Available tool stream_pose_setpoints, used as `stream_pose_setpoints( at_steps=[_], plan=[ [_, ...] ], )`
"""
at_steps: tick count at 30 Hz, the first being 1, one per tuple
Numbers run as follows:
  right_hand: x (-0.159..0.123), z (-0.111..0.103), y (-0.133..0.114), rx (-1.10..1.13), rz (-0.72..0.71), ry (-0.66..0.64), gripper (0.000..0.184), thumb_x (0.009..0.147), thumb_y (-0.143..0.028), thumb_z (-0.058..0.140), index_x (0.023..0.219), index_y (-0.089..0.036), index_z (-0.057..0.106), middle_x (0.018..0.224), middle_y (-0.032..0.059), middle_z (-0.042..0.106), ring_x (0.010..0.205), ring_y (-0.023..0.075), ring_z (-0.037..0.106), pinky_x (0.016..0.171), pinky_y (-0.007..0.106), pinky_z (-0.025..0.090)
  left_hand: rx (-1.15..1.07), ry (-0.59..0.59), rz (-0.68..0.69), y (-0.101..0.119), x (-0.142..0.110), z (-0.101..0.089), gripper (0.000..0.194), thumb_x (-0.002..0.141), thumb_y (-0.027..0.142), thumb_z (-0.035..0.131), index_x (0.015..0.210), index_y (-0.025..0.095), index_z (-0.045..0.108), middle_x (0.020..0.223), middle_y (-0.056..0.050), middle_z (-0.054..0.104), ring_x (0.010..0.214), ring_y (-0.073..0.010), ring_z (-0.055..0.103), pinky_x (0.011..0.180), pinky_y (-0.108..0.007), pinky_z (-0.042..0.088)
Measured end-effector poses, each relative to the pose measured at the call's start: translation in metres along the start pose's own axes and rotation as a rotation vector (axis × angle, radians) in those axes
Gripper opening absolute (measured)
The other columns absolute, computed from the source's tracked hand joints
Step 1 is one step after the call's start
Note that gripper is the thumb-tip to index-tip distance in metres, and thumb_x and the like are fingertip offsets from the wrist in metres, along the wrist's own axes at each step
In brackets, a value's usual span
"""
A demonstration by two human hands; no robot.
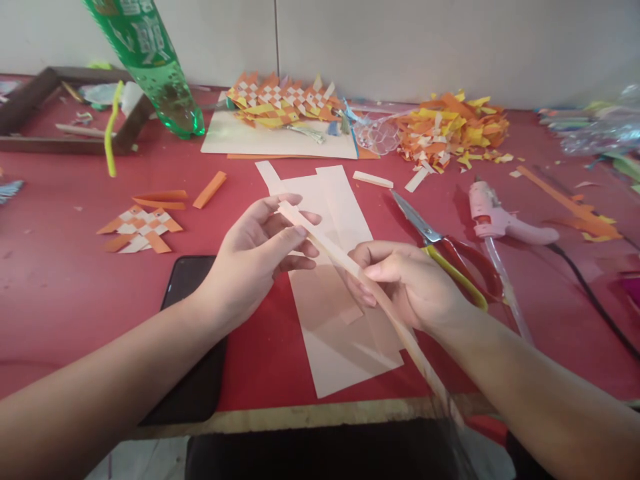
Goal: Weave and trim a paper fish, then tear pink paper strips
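A long pale paper strip runs slantwise between my hands, its lower end trailing past the table edge. My left hand pinches the upper end between thumb and fingers. Further down, my right hand grips the strip between thumb and forefinger. Beneath them lie white paper sheets and cut strips on the red table. To the left is a small woven orange-and-white paper fish beside loose orange strips. Scissors with red and yellow handles rest just beyond my right hand.
A pink glue gun with a black cord stands at right. A black phone lies under my left forearm. At the back are a green bottle, woven paper fish on white card, a heap of paper scraps and a dark frame.
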State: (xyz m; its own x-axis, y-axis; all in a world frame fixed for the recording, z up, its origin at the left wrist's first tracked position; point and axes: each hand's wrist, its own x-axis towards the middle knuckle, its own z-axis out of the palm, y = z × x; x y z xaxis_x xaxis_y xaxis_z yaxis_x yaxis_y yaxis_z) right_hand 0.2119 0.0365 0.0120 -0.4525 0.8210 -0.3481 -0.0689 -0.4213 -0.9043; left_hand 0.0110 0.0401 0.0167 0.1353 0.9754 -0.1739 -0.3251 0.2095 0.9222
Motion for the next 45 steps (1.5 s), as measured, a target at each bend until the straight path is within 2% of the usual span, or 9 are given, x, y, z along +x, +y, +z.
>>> stream_pose_setpoints(
  at_steps=[4, 10, 16, 20, 24, 29, 32, 37, 45],
  plan=[
    [-0.001, 0.002, -0.005, 0.021, 0.047, -0.028, 0.014, 0.070, -0.024, 0.059, 0.058, -0.017, 0.061, 0.053, 0.0000, 0.053, 0.050, 0.0109, 0.047, 0.048, 0.025, 0.034, -0.019, -0.046, -0.004, -0.002, -0.001, -0.003, 0.025, 0.085, 0.012, 0.065, 0.105, 0.024, 0.058, 0.096, 0.003, 0.070, 0.066, -0.0065, 0.064, 0.062, -0.018, 0.055],
    [-0.001, 0.004, -0.004, 0.069, 0.131, -0.202, 0.034, 0.088, -0.045, 0.061, 0.087, -0.015, 0.075, 0.078, 0.0054, 0.068, 0.062, 0.0111, 0.059, 0.056, 0.024, 0.046, -0.029, -0.336, -0.129, -0.003, -0.002, -0.004, 0.010, 0.091, 0.018, 0.062, 0.100, 0.020, 0.061, 0.093, -0.001, 0.070, 0.072, -0.0124, 0.068, 0.071, -0.027, 0.057],
    [0.001, -0.002, 0.004, 0.010, 0.117, -0.207, 0.026, 0.088, -0.042, 0.065, 0.089, -0.018, 0.073, 0.079, 0.0027, 0.067, 0.065, 0.0092, 0.059, 0.057, 0.021, 0.045, -0.027, -0.444, -0.110, -0.004, -0.002, -0.004, 0.005, 0.094, 0.016, 0.057, 0.094, 0.018, 0.063, 0.088, -0.001, 0.066, 0.074, -0.0120, 0.066, 0.077, -0.028, 0.054],
    [0.001, 0.000, 0.004, 0.002, 0.140, -0.166, 0.024, 0.085, -0.041, 0.069, 0.087, -0.018, 0.068, 0.073, -0.0008, 0.064, 0.055, 0.0069, 0.056, 0.052, 0.020, 0.042, -0.022, -0.421, -0.130, -0.007, -0.001, -0.006, 0.005, 0.093, 0.017, 0.059, 0.090, 0.018, 0.063, 0.092, -0.001, 0.066, 0.079, -0.0131, 0.067, 0.078, -0.028, 0.054],
    [0.002, 0.003, 0.001, 0.013, 0.154, -0.134, 0.022, 0.084, -0.039, 0.071, 0.084, -0.020, 0.061, 0.061, -0.0052, 0.057, 0.048, 0.0066, 0.053, 0.047, 0.018, 0.039, 0.000, -0.300, -0.161, -0.005, -0.001, -0.004, 0.010, 0.087, 0.012, 0.064, 0.095, 0.019, 0.064, 0.097, 0.000, 0.065, 0.083, -0.0101, 0.064, 0.075, -0.021, 0.053],
    [0.003, 0.002, 0.001, 0.014, 0.114, -0.062, 0.022, 0.081, -0.036, 0.073, 0.081, -0.018, 0.060, 0.058, -0.0065, 0.054, 0.047, 0.0053, 0.050, 0.045, 0.017, 0.040, -0.124, -0.161, -0.306, -0.002, 0.000, -0.001, 0.011, 0.083, 0.006, 0.058, 0.088, 0.016, 0.059, 0.082, 0.001, 0.061, 0.076, -0.0122, 0.068, 0.074, -0.026, 0.057],
    [0.003, 0.002, 0.001, 0.012, 0.089, -0.095, 0.021, 0.083, -0.035, 0.071, 0.080, -0.017, 0.060, 0.055, -0.0065, 0.055, 0.045, 0.0048, 0.049, 0.043, 0.016, 0.038, -0.155, -0.176, -0.336, -0.001, 0.000, 0.000, 0.005, 0.086, 0.012, 0.058, 0.089, 0.016, 0.058, 0.084, 0.000, 0.063, 0.075, -0.0135, 0.069, 0.072, -0.027, 0.058],
    [0.003, 0.002, -0.001, -0.038, 0.036, -0.153, 0.021, 0.083, -0.035, 0.071, 0.083, -0.016, 0.063, 0.051, -0.0079, 0.051, 0.039, 0.0034, 0.042, 0.036, 0.015, 0.032, -0.056, -0.182, -0.278, -0.002, -0.002, 0.001, 0.010, 0.085, 0.018, 0.068, 0.091, 0.016, 0.061, 0.084, 0.002, 0.064, 0.074, -0.0095, 0.067, 0.072, -0.022, 0.058],
    [0.003, -0.002, 0.002, -0.091, -0.009, -0.001, 0.023, 0.086, -0.042, 0.067, 0.090, -0.019, 0.068, 0.061, -0.0050, 0.055, 0.044, 0.0040, 0.045, 0.037, 0.015, 0.035, 0.061, -0.246, -0.299, -0.001, -0.002, -0.001, 0.013, 0.082, 0.021, 0.074, 0.083, 0.014, 0.064, 0.071, 0.003, 0.067, 0.067, -0.0061, 0.067, 0.067, -0.014, 0.055]
  ],
)
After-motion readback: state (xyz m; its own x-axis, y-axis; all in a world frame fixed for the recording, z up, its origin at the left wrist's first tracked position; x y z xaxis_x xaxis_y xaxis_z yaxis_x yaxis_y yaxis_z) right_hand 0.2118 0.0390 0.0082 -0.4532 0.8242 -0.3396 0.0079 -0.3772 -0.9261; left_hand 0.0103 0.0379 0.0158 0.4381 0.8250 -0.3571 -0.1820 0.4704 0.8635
